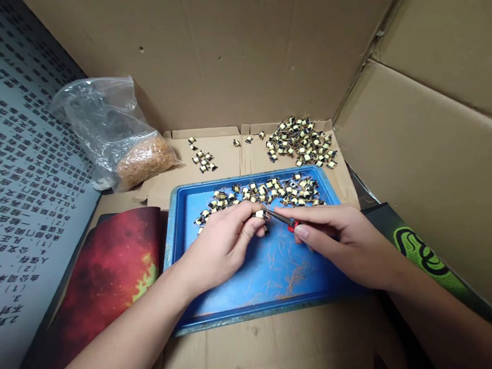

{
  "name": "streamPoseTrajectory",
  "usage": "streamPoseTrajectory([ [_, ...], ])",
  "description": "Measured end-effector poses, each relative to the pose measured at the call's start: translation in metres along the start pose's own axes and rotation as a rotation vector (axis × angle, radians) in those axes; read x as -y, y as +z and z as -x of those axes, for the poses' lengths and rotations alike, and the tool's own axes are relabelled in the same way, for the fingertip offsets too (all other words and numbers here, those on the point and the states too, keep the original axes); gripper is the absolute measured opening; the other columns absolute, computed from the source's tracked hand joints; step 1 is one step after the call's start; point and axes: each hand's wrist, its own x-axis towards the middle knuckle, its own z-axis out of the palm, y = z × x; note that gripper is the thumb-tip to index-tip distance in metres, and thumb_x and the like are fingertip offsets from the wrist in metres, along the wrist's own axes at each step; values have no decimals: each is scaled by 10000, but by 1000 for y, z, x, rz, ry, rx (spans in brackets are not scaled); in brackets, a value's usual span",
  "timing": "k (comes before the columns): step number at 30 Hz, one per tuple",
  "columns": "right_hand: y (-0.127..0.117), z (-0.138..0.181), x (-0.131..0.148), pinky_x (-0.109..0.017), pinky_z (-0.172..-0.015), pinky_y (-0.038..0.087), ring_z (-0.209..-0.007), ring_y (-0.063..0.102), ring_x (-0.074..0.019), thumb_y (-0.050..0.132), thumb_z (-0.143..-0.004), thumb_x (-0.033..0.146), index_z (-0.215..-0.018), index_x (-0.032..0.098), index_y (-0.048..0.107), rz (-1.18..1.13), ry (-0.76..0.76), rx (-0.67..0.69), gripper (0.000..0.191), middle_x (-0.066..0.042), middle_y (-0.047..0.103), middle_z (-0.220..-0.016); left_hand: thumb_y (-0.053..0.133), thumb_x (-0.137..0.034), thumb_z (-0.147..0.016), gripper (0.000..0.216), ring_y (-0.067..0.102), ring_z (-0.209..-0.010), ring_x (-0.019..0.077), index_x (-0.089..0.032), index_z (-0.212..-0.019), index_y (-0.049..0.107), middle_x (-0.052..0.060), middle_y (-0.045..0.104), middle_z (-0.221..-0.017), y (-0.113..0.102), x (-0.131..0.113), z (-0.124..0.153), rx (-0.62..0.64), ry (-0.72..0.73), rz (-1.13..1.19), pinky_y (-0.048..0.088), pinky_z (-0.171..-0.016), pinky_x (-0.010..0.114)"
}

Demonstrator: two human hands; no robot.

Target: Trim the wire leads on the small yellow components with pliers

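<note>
My left hand (224, 243) pinches a small yellow-and-black component (259, 214) over a blue tray (178, 216). My right hand (345, 241) grips a slim tool with a red grip (286, 220), and its tip touches that component. A row of several similar components (269, 192) lies along the tray's far side. Fine wire scraps (294, 274) are scattered on the tray's floor near its front edge.
A large pile of components (301, 141) and a smaller group (202, 158) sit on cardboard behind the tray. A clear plastic bag of brown strands (122, 136) leans at the back left. Cardboard walls (437, 145) enclose the back and right; a red mat (113, 270) lies at the left.
</note>
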Motion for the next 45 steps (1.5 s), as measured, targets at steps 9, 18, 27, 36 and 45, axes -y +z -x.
streamPoseTrajectory([
  [9, -12, 2, 3, -274, -686, 584, -621, 624, -137, 586, -1058, 367, -1408, 308, 710, -92, -1, 139, 376, 12, 727, -709, 513, -430, -1102, 336, 451, -598, 85, -142, -974, 628, -12, 595, -744, 2, 3, 2, 179, -214, 670, 362, -555, 231],
  [18, -5, 1, -3, -253, -795, 622, -861, 719, -134, 641, -1045, 388, -1418, 321, 704, -270, 44, 80, 384, -41, 801, -1043, 536, -383, -1104, 256, 445, -635, 67, -139, -1066, 605, -3, 586, -840, 5, 3, 1, 71, -196, 853, 372, -577, 222],
  [27, 3, 0, -4, -244, -686, 607, -739, 686, -122, 641, -1036, 380, -1400, 268, 723, -276, 93, 43, 389, -54, 791, -972, 461, -364, -1126, 318, 559, -773, 108, -155, -1003, 667, 17, 666, -885, -1, -1, 1, 28, -116, 170, 417, -730, 259],
  [36, -8, 1, -4, -215, -528, 405, -611, 507, -96, 581, -1077, 407, -1455, 306, 668, -201, 25, 170, 401, 25, 600, -688, 497, -435, -1108, 354, 469, -645, 79, -139, -951, 614, -1, 618, -807, 2, 4, 4, 183, -212, 610, 383, -610, 219],
  [45, -2, 0, -9, -236, -658, 529, -755, 649, -119, 603, -1070, 390, -1432, 324, 694, -257, -47, 125, 379, -10, 736, -918, 581, -462, -1065, 340, 391, -562, 64, -142, -949, 599, -19, 572, -730, -4, 4, 2, 247, -289, 985, 369, -529, 184],
])
